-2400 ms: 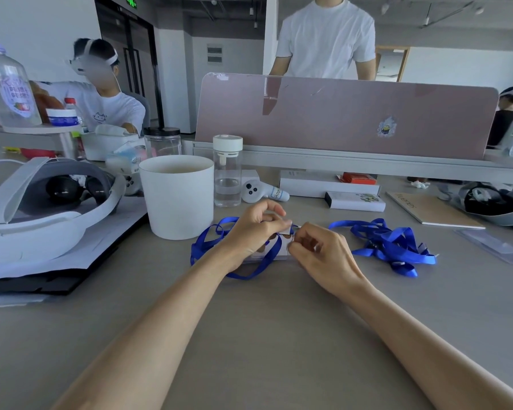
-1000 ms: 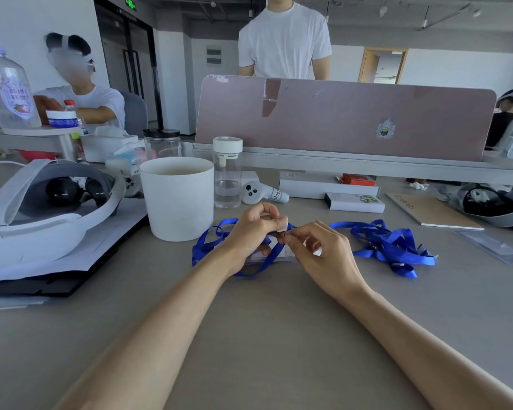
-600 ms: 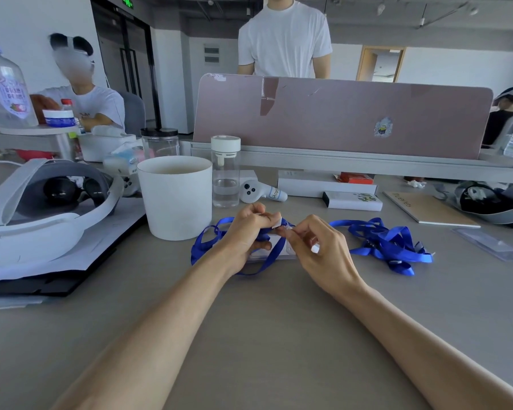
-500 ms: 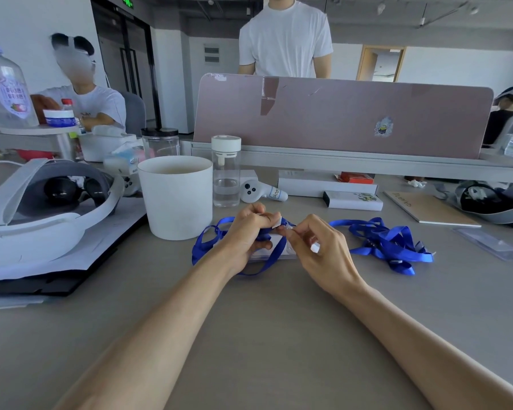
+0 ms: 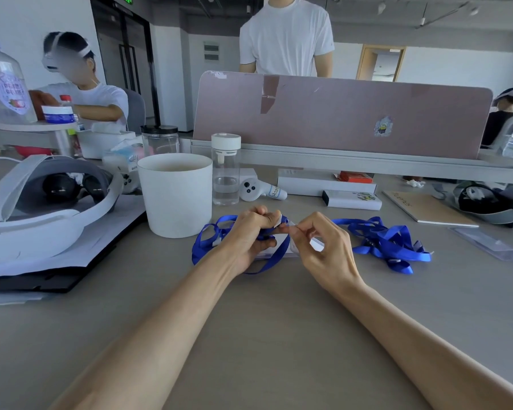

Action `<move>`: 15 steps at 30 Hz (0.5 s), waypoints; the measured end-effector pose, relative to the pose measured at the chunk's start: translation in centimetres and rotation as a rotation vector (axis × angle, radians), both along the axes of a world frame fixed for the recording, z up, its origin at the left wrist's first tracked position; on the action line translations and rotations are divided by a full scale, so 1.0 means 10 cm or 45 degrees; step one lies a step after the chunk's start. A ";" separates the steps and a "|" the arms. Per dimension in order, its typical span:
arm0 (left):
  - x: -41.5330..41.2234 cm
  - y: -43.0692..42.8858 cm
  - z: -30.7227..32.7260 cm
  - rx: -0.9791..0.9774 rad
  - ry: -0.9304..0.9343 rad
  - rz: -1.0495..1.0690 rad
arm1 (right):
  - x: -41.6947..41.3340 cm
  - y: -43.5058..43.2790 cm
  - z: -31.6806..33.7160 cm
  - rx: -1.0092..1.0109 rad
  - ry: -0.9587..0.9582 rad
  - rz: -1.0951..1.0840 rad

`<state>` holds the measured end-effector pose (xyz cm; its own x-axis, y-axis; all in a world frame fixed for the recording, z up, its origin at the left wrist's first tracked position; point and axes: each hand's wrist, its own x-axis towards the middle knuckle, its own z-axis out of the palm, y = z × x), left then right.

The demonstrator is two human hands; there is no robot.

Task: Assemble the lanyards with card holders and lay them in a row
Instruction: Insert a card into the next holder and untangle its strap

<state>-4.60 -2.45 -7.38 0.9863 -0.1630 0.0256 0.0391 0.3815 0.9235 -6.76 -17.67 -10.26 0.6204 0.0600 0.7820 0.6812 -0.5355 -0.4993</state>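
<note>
At the middle of the surface (image 5: 264, 321), just in front of a white cup (image 5: 175, 196), the two hands meet over one blue lanyard (image 5: 197, 250). The left hand (image 5: 248, 235) curls round its clip end, the strap looping out beneath the wrist. The right hand (image 5: 326, 250) pinches the top edge of a card holder (image 5: 317, 244), fingertips almost touching the left's. This looks like the clipping step, with no row begun yet. Next, the clip likely needs threading through the holder's slot, which is too small to make out here. A heap of lanyards (image 5: 388, 241) waits nearby to the right.
</note>
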 end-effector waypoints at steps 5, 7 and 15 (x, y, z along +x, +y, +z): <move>0.03 0.01 -0.02 0.024 0.001 -0.030 | -0.01 -0.01 0.02 -0.005 0.047 0.023; 0.02 0.02 -0.02 0.047 -0.013 -0.038 | -0.02 0.00 0.02 0.010 0.135 0.043; 0.04 0.02 -0.03 0.132 -0.079 -0.023 | -0.06 -0.01 0.08 0.167 0.428 0.148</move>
